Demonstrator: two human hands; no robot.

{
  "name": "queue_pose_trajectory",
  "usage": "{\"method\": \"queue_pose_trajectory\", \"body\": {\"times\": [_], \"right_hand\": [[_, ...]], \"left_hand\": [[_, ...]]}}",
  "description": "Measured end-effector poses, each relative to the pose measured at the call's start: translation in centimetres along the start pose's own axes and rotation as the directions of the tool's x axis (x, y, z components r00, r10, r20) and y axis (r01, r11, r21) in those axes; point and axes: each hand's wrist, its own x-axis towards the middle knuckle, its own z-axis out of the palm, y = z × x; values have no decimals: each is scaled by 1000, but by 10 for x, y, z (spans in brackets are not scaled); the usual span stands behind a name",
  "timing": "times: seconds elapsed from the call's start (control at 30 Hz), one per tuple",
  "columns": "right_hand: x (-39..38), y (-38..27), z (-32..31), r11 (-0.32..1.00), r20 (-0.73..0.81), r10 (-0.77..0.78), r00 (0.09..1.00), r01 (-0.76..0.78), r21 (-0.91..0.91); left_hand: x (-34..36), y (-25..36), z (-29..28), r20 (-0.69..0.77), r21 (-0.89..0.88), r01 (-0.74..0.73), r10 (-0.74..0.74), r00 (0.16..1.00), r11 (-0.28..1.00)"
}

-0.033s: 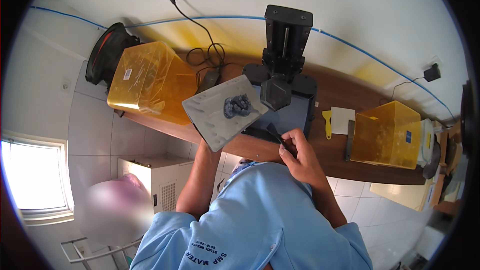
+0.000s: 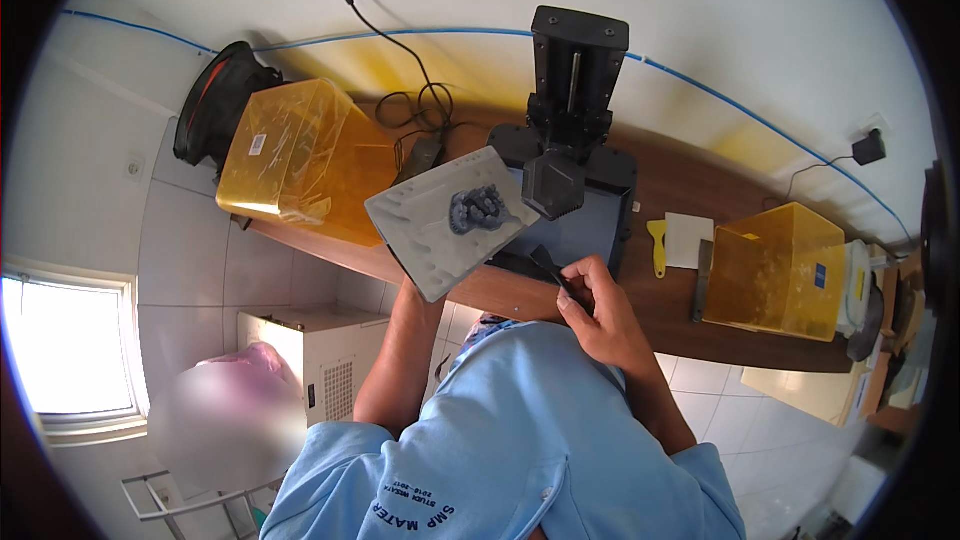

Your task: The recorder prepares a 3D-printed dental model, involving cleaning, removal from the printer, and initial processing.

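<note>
My left hand (image 2: 412, 297) supports a grey metal build plate (image 2: 420, 225) from beneath, tilted in front of a resin 3D printer (image 2: 575, 70); its fingers are hidden behind the plate. A cluster of dark grey printed resin pieces (image 2: 478, 210) sticks to the plate's upper face. Pinched in my right hand (image 2: 603, 325) is a thin black scraper (image 2: 549, 266), its flat tip pointing up and left, apart from the plate. Just beyond it lies the printer's dark vat (image 2: 585, 230), partly covered by the plate and the printer's black arm head (image 2: 553, 187).
Orange translucent covers lie on the brown table (image 2: 660, 315), one at the left (image 2: 300, 155) and one at the right (image 2: 775, 270). A yellow scraper (image 2: 658, 248) rests beside a white card (image 2: 689, 240). Black cables (image 2: 425, 105) coil behind. A beige cabinet (image 2: 320, 350) stands at lower left.
</note>
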Motion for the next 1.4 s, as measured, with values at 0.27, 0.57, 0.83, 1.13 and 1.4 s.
{"method": "queue_pose_trajectory", "body": {"times": [0.27, 0.57, 0.83, 1.13, 1.4], "right_hand": [[4, -28, -14, 996, 120, -71, 990, 78, -52], [41, -88, 11, 806, 26, -520, 853, 501, -316], [94, -100, 47, 767, -22, -491, 871, 421, -485], [123, -103, 51, 760, -45, -479, 877, 388, -521], [114, -105, 47, 771, -4, -507, 862, 451, -449]], "left_hand": [[-2, -9, 16, -152, 7, 30, -29, 988, 1000], [18, -24, 19, -135, -31, 78, -81, 987, 996], [23, -17, 28, -161, 99, 63, -46, 986, 993], [28, 0, 52, -176, 124, 0, 22, 984, 992], [31, 3, 42, -198, 350, 35, 37, 979, 936]]}}
